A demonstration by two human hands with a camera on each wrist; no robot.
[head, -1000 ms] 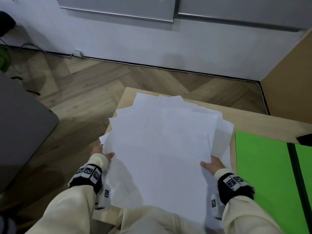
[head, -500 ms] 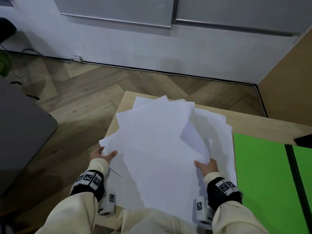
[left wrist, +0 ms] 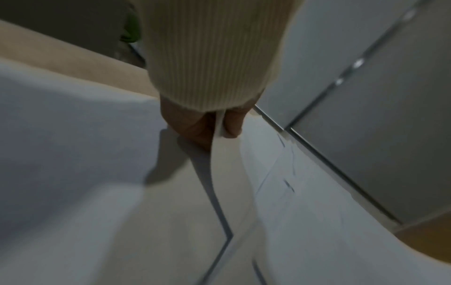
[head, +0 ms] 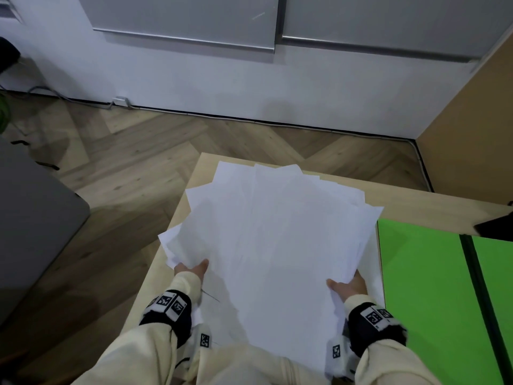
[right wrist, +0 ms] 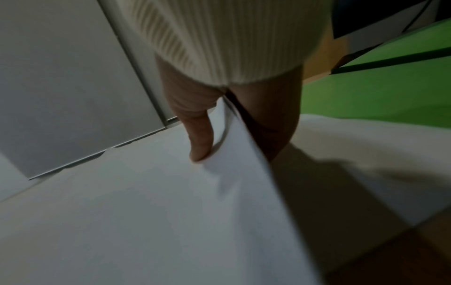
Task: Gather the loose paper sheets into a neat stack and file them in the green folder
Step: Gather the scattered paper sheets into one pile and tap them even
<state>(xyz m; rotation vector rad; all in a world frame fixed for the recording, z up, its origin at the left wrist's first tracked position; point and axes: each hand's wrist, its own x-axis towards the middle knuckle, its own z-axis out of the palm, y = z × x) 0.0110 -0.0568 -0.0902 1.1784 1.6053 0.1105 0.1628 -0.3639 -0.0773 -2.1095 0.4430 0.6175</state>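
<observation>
Pinching the fanned paper sheets (head: 277,240) between thumbs and fingers (left wrist: 190,127) of left hand (head: 191,269) and right hand (head: 348,286), presumably to square them beside the green folder (head: 422,273) lying open rightward on the surface (head: 416,207).

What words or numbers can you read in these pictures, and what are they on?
There are no readable words or numbers.
Paper sheets: they look blank; the faint marks seen from the left wrist are too blurred to read.
Wristbands: only black-and-white square code patterns, no letters.
Green folder: plain, no label showing.
</observation>
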